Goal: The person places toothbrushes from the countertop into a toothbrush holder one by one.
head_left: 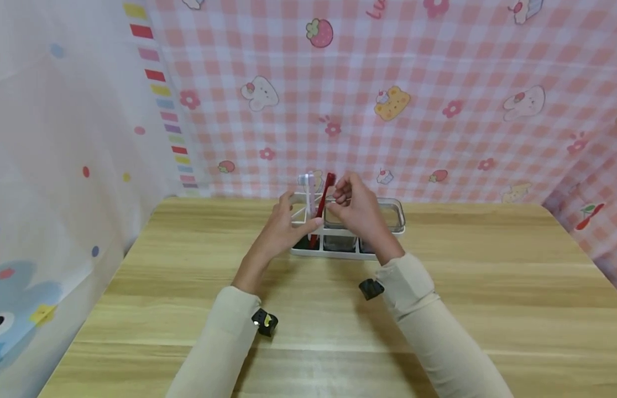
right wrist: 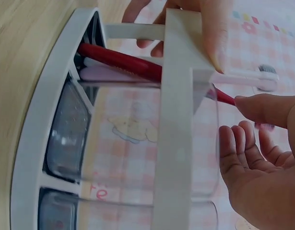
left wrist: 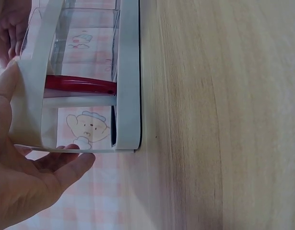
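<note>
A white toothbrush holder (head_left: 338, 255) stands on the table, with clear cups (right wrist: 65, 134) in its sections. Through its left section stand a red toothbrush (head_left: 322, 202), leaning right, and pale white and lavender toothbrushes (head_left: 310, 193), nearly upright. My left hand (head_left: 278, 229) grips the holder's left end, thumb on the upper rail and fingers around the side. Close to the red toothbrush's neck is my right hand (head_left: 358, 207). Its thumb tip overlaps the neck in the right wrist view, while its loosely curled fingers (right wrist: 232, 148) stay apart from the thumb.
The wooden table (head_left: 308, 320) extends in front and to both sides. Behind the holder hangs a pink checked cloth (head_left: 298, 121) with cartoon prints, and a white printed cloth (head_left: 64, 138) hangs on the left. Each sleeve cuff carries a small black camera (head_left: 370, 289).
</note>
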The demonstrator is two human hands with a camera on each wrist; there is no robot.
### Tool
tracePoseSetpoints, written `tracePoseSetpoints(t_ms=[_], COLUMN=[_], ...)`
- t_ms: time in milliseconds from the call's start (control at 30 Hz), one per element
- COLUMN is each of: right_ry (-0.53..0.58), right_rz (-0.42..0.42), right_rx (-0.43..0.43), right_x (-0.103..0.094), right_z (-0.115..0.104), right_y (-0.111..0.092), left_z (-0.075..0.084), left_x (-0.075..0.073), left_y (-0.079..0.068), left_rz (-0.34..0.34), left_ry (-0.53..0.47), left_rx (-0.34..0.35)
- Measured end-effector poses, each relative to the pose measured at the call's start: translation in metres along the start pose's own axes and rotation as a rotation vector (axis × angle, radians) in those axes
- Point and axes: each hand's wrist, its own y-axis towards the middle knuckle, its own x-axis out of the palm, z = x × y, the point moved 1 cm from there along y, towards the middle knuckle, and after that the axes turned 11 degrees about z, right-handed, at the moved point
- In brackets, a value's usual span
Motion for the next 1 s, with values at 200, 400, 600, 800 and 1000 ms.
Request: tracePoseSetpoints(t_ms=[200, 400, 600, 800, 1000], right_ry=[-0.012, -0.136, -0.322, -0.426, -0.509], right_rz=[0.016, 0.033, -0.004, -0.121, -0.204], right_rx=[-0.012, -0.047, -0.064, -0.046, -0.022], right_x=[-0.01, -0.024, -0.04, -0.05, -0.052], right_z=[0.0, 0.003, 0.009, 0.015, 0.023], right_y=[-0.004, -0.013, -0.02, -0.027, -0.034], left_z=[-0.001, -0.003, -0.004, -0.008, -0.014], left_x=[-0.003, -0.004, -0.004, -0.007, -0.014], left_y=[0.001, -0.001, -0.001, 0.001, -0.004], left_rz=[0.007, 0.004, -0.009, -0.033, -0.053], left_ry=[0.016, 0.02, 0.025, 0.023, 0.07], left_rx=[-0.002, -0.011, -0.003, 0.045, 0.062])
